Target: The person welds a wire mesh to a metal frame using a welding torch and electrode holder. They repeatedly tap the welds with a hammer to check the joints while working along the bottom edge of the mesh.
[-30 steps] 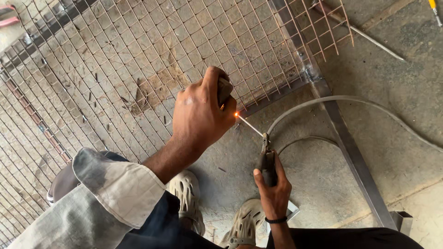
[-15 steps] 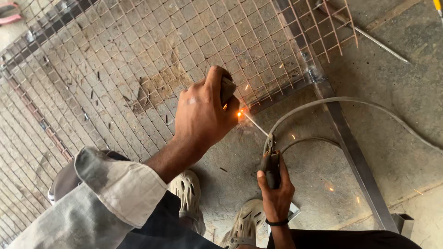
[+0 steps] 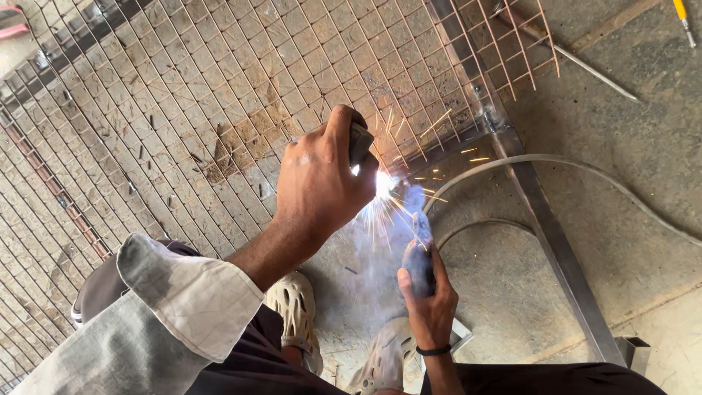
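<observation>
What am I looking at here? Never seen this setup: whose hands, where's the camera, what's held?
One view, from a camera worn on the person's head, looking down at their own bare hands. The left hand has a grip on a small dark object I cannot identify, at the rusty square wire mesh panel. The right hand holds a dark welding electrode holder; a bright white arc throws sparks and smoke where mesh meets the grey steel frame bar. A grey cable curves over the concrete floor. Beige perforated shoes show below.
</observation>
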